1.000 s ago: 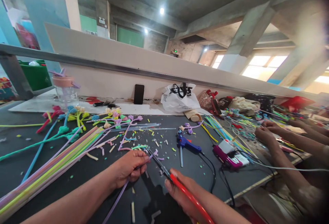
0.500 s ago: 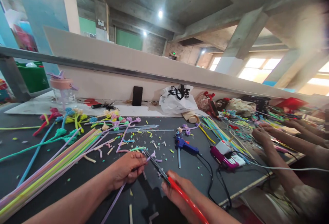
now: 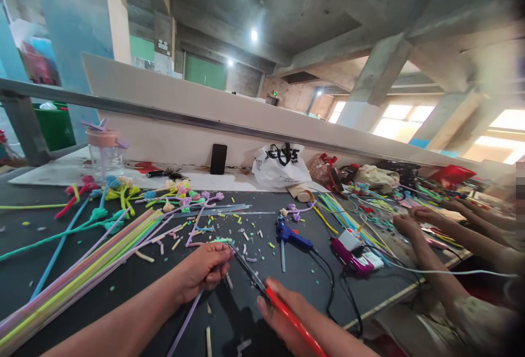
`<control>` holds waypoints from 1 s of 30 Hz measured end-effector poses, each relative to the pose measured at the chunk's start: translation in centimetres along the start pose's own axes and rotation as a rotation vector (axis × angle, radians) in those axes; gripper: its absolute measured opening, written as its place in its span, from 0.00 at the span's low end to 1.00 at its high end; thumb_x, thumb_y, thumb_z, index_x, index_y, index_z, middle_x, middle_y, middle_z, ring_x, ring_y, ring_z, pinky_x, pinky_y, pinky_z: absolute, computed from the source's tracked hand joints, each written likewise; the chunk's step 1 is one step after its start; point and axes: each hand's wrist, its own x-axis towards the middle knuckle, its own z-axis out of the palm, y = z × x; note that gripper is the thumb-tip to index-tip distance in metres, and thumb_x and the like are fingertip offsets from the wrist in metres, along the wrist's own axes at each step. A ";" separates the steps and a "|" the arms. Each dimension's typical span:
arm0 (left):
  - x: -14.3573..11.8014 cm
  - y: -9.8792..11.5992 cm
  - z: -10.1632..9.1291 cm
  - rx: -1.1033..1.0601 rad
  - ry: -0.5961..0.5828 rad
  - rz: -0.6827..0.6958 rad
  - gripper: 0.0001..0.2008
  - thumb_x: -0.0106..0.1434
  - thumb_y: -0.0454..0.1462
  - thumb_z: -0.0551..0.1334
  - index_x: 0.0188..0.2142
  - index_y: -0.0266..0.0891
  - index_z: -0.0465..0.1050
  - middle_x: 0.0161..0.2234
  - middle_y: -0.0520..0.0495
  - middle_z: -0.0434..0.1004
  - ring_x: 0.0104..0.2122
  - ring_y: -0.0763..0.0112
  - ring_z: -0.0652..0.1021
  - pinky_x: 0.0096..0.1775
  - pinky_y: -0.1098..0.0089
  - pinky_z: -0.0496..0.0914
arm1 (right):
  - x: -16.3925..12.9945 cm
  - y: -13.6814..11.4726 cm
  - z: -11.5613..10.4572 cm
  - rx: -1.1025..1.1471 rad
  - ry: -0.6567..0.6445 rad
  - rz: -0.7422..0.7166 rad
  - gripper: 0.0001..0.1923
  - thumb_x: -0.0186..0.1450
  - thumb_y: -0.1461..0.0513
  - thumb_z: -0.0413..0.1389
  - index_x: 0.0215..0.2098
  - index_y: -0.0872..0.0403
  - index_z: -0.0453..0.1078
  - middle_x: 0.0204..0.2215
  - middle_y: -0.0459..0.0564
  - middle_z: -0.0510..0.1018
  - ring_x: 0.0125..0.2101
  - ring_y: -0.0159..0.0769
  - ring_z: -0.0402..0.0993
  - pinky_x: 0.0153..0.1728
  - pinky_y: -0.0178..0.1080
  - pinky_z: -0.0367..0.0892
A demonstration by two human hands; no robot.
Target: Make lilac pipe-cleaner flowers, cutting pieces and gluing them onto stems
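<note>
1. Pinching a lilac pipe cleaner (image 3: 186, 319) with my left hand (image 3: 203, 269), fingers clenched on its upper end above the dark table (image 3: 135, 275); the stem trails down toward the near edge
2. My right hand (image 3: 283, 319) is closed around red-handled pliers (image 3: 266, 297), whose dark blades point up and left and meet the pipe cleaner tip just beside my left fingertips
3. Short cut pieces (image 3: 246, 234) in many colours lie scattered on the table beyond both hands
4. Left of my left arm lies a long bundle of straight pastel stems (image 3: 82, 275), running diagonally
5. Finished flower shapes (image 3: 180, 195) sit farther back, near a clear cup with a pink lid (image 3: 104, 146)
6. A blue glue gun (image 3: 289, 234) rests right of the cut pieces, its black cord running toward the table edge
7. A white plastic bag (image 3: 281, 163) and a black phone (image 3: 218, 158) stand against the back board
8. Another person's hands (image 3: 406, 223) work at the far right, well apart from mine
</note>
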 end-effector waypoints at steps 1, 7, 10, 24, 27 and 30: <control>0.0 -0.1 0.0 0.008 0.000 -0.004 0.14 0.54 0.45 0.60 0.27 0.38 0.59 0.18 0.58 0.64 0.10 0.89 0.52 0.14 0.79 0.40 | 0.1 0.1 0.2 -0.032 0.029 -0.034 0.17 0.53 0.49 0.53 0.23 0.52 0.53 0.18 0.38 0.58 0.20 0.25 0.52 0.22 0.28 0.52; 0.3 -0.3 -0.3 0.004 -0.004 -0.010 0.14 0.53 0.45 0.61 0.29 0.38 0.61 0.18 0.58 0.64 0.10 0.89 0.53 0.14 0.79 0.41 | 0.0 -0.7 0.5 -0.078 0.119 -0.052 0.14 0.57 0.52 0.48 0.23 0.51 0.51 0.17 0.37 0.54 0.18 0.26 0.51 0.20 0.29 0.51; 0.4 -0.3 -0.5 -0.008 -0.010 -0.005 0.14 0.52 0.44 0.62 0.29 0.38 0.61 0.18 0.58 0.64 0.10 0.89 0.53 0.14 0.79 0.40 | -0.4 -2.0 -0.1 -0.118 0.043 -0.019 0.12 0.58 0.55 0.47 0.23 0.51 0.50 0.17 0.38 0.54 0.19 0.26 0.50 0.20 0.28 0.51; 0.0 -0.1 -0.1 -0.010 0.003 -0.020 0.11 0.54 0.42 0.61 0.29 0.37 0.62 0.17 0.58 0.63 0.10 0.89 0.52 0.14 0.79 0.40 | 0.4 -1.0 0.7 -0.164 0.055 -0.123 0.06 0.58 0.58 0.48 0.30 0.52 0.59 0.20 0.39 0.65 0.21 0.27 0.57 0.24 0.28 0.55; 0.0 -0.1 -0.1 -0.009 -0.007 -0.016 0.11 0.54 0.42 0.61 0.29 0.37 0.62 0.17 0.57 0.63 0.10 0.89 0.52 0.14 0.79 0.40 | 0.2 -2.2 0.3 -0.193 0.014 -0.068 0.05 0.58 0.59 0.49 0.27 0.52 0.56 0.20 0.39 0.62 0.22 0.27 0.56 0.25 0.29 0.55; 0.0 -0.1 -0.1 -0.003 -0.004 -0.022 0.10 0.55 0.41 0.60 0.29 0.37 0.62 0.17 0.57 0.63 0.09 0.89 0.52 0.14 0.79 0.40 | 0.0 -2.8 0.1 -0.221 -0.009 -0.028 0.08 0.58 0.60 0.47 0.24 0.52 0.51 0.19 0.38 0.57 0.22 0.26 0.53 0.24 0.29 0.53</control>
